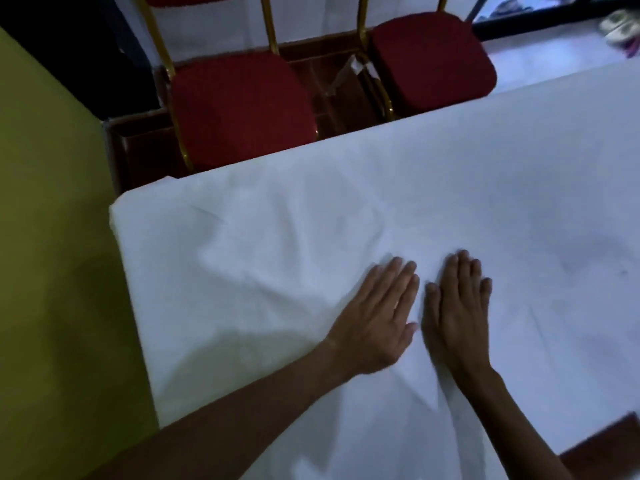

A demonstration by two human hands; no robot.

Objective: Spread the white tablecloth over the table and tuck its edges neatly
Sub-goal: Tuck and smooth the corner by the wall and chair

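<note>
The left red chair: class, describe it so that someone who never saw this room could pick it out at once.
Find the big white tablecloth spread in front. Beyond its far edge stand two gold-framed chairs with red seats. Yours is the left chair, nearest the yellow-green wall, at the cloth's corner; the right chair stands further along.

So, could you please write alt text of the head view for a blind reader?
A left hand and right hand press flat, side by side, on a wrinkled white tablecloth. Two red chairs stand beyond its far edge.
</note>
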